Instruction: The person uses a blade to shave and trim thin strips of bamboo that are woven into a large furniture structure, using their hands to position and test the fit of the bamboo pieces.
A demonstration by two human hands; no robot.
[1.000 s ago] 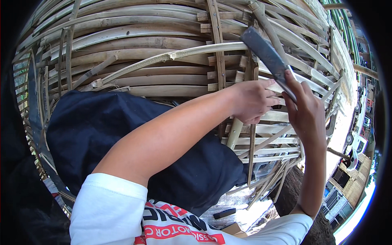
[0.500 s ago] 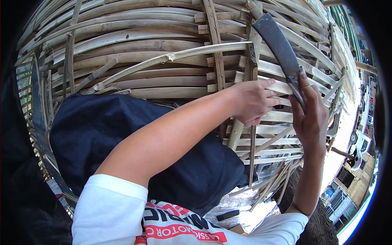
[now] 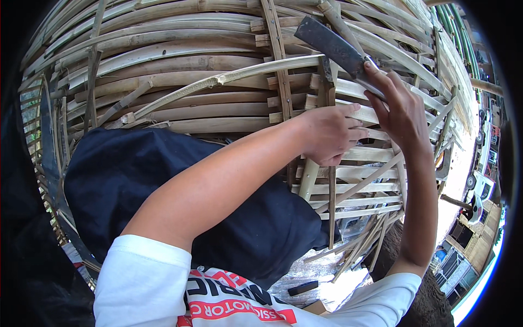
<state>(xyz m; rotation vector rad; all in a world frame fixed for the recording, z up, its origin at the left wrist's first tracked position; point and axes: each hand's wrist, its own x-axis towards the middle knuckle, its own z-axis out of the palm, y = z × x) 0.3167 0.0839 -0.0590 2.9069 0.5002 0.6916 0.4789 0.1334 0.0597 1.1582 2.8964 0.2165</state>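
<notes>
My right hand [image 3: 400, 106] is closed round the handle of a machete [image 3: 329, 43]. Its broad dark blade points up and to the left, above the bamboo slats. My left hand [image 3: 333, 135] is curled with its palm down, its fingers wrapped over a pale bamboo piece [image 3: 308, 179] whose lower end comes out beneath the wrist. The grip itself is mostly hidden under the hand. Close by, a narrow dark wooden strip [image 3: 332, 207] runs down past my fingers. A long split bamboo strip [image 3: 218, 79] lies slantwise across the slats on the left.
Many curved bamboo slats [image 3: 207, 62] fill the far side, crossed by a nailed wooden batten [image 3: 279, 71]. Dark cloth [image 3: 163, 180] covers my lap. Thin loose sticks [image 3: 357, 245] lie at the lower right, near a dark block [image 3: 303, 288]. Vehicles stand far right.
The machete has swung to the left and tilted flatter, with my right hand rising and turning along with it. My left hand stays nearly in place; the whole view shifts slightly.
</notes>
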